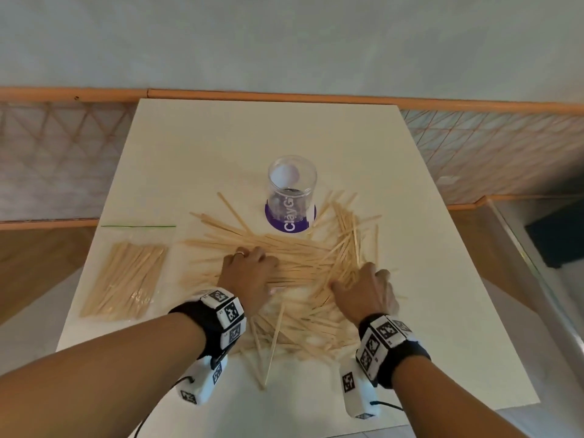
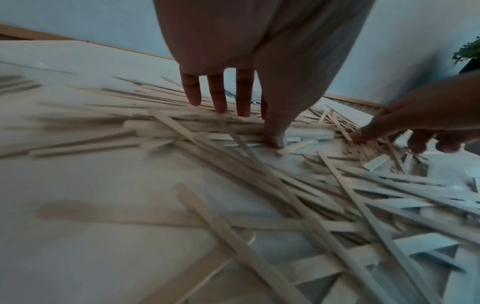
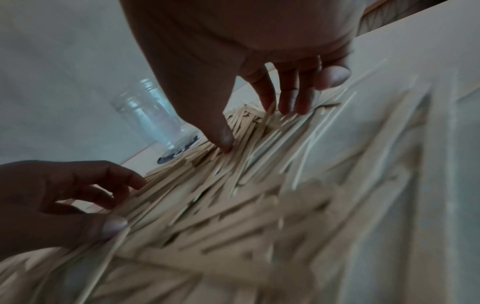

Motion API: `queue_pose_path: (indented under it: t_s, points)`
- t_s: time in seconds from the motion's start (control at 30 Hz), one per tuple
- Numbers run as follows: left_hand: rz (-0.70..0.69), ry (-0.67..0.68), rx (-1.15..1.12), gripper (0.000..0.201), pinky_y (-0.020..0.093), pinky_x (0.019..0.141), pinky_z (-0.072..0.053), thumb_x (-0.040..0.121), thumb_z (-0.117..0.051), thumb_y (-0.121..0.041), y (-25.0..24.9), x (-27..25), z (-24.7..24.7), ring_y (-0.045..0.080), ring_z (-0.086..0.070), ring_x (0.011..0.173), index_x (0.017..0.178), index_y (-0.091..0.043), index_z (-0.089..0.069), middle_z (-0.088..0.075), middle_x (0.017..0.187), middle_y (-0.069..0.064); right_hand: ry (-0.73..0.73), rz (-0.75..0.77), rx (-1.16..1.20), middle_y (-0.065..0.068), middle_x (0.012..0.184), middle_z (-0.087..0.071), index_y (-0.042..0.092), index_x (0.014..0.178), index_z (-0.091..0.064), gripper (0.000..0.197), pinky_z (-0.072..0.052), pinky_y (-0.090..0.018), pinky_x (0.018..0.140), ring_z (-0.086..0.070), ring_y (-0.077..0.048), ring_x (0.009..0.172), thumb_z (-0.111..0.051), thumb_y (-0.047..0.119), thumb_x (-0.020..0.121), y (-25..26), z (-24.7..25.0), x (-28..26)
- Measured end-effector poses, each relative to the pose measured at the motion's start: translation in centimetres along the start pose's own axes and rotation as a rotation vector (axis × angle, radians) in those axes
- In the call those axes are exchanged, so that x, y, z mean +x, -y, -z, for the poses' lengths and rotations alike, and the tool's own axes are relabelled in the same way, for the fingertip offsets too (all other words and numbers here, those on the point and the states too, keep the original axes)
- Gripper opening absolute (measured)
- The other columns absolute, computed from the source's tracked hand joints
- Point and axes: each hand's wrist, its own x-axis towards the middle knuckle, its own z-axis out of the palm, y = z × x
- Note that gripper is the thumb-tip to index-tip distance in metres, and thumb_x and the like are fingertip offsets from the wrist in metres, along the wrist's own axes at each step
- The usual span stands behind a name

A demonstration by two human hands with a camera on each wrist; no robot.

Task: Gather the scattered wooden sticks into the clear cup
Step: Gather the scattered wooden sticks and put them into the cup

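While both hands bear down on the pile, none of the wooden sticks (image 1: 294,263) is lifted clear of the white table (image 1: 177,147). The sticks lie in a loose, crossed heap across the middle and near part of the table, with the far edge of the heap touching the purple coaster (image 1: 276,223) under the clear cup (image 1: 291,184). The cup stands upright and appears empty, just beyond the heap, so that a collected bundle has only a short way to travel.

The left hand (image 1: 249,270) rests on the left part of the heap. The left wrist view shows its fingers (image 2: 218,96) straight and spread, tips on the sticks, with the thumb pressed down separately; nothing is gripped. The right hand (image 1: 368,287) sits on the right part of the heap, its fingers (image 3: 288,96) extended, tips and thumb likewise touching the wood without closing round it. This flat, spread posture probably serves to rake the sticks together and align them, since crossed sticks would not enter the cup mouth as a bundle.

A clear bag (image 1: 126,279) holding more sticks lies apart at the left of the table.

Judgement: the task is at its early stage, gathering and not yet loading.
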Motion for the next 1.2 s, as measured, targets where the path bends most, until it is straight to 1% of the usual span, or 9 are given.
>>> queue_pose_path:
  t_s: [0.13,0.3,0.43,0.57,0.7,0.83,0.97,1.13,1.2]
  points:
    - [-0.049,0.015,-0.058,0.033,0.039,0.094,-0.040,0.084,-0.064,-0.028,-0.2,0.7,-0.1,0.025,-0.046,0.116,0.115,-0.027,-0.051,-0.053,0.121,-0.002,0.027,0.039,0.009,-0.008,0.111,-0.061,0.013,0.115,-0.052,0.041,-0.047,-0.037,0.076,-0.060,-0.030,0.097,-0.055,0.042,0.085,1.8,-0.4,0.6]
    - [-0.055,0.110,-0.075,0.048,0.038,0.082,-0.049,0.080,-0.059,-0.001,-0.4,1.4,-0.3,0.030,-0.054,0.107,0.124,-0.011,-0.043,-0.052,0.121,0.010,0.084,0.070,0.059,-0.010,0.101,-0.063,0.012,0.097,-0.055,0.029,-0.050,-0.037,0.077,-0.057,-0.029,0.086,-0.054,0.040,0.091,2.9,0.0,1.2]
    - [-0.053,0.171,-0.057,0.047,0.035,0.081,-0.046,0.079,-0.054,0.006,0.0,2.1,0.6,0.031,-0.055,0.106,0.124,-0.005,-0.045,-0.047,0.124,0.014,0.046,0.115,0.016,-0.006,0.111,-0.061,0.014,0.113,-0.056,0.041,-0.050,-0.036,0.082,-0.060,-0.027,0.099,-0.057,0.046,0.087,3.3,1.6,0.7]
    - [-0.099,0.218,0.022,0.038,0.037,0.068,-0.044,0.085,-0.048,0.003,-0.3,2.5,3.1,0.036,-0.060,0.091,0.122,-0.004,-0.046,-0.042,0.122,0.014,-0.156,0.483,-0.025,-0.005,0.130,-0.051,0.015,0.129,-0.047,0.064,-0.041,-0.042,0.101,-0.049,-0.024,0.118,-0.059,0.039,0.071,4.8,2.9,-0.4]
    - [-0.175,0.228,0.089,0.039,0.042,0.071,-0.048,0.086,-0.048,0.000,-0.8,2.7,5.4,0.035,-0.060,0.090,0.124,-0.006,-0.044,-0.048,0.117,0.017,-0.038,0.759,-0.138,0.001,0.128,-0.058,0.017,0.124,-0.052,0.065,-0.030,-0.047,0.109,-0.050,-0.021,0.124,-0.054,0.045,0.065,7.8,3.1,-1.3]
    - [-0.226,0.154,0.042,0.036,0.037,0.081,-0.050,0.084,-0.053,0.000,-1.4,3.0,6.8,0.030,-0.060,0.099,0.120,-0.006,-0.049,-0.059,0.113,0.015,0.091,0.782,-0.259,0.006,0.102,-0.067,0.019,0.116,-0.050,0.049,-0.035,-0.045,0.104,-0.063,-0.020,0.097,-0.057,0.039,0.071,9.5,2.3,-0.3]
    - [-0.212,0.104,0.019,0.022,0.038,0.080,-0.051,0.088,-0.056,-0.006,-1.6,2.7,7.1,0.027,-0.060,0.094,0.110,-0.009,-0.052,-0.061,0.109,0.011,0.050,0.786,-0.288,-0.001,0.092,-0.067,0.022,0.110,-0.060,0.021,-0.045,-0.032,0.072,-0.064,-0.025,0.083,-0.052,0.029,0.092,9.8,2.8,0.4]
    - [-0.119,0.079,-0.005,0.039,0.039,0.076,-0.051,0.089,-0.061,-0.033,1.2,1.8,9.4,0.025,-0.061,0.091,0.121,-0.020,-0.043,-0.063,0.104,0.004,0.013,0.740,-0.275,0.002,0.078,-0.057,0.019,0.096,-0.063,0.027,-0.049,-0.033,0.066,-0.061,-0.023,0.074,-0.045,0.039,0.099,8.6,3.7,1.3]
    - [-0.069,0.108,-0.035,0.030,0.037,0.076,-0.049,0.091,-0.056,-0.047,3.0,1.3,10.5,0.024,-0.061,0.089,0.109,-0.023,-0.051,-0.064,0.098,0.003,0.043,0.690,-0.203,0.005,0.074,-0.058,0.023,0.085,-0.058,0.031,-0.046,-0.031,0.063,-0.059,-0.019,0.070,-0.045,0.047,0.099,7.8,3.9,1.8]
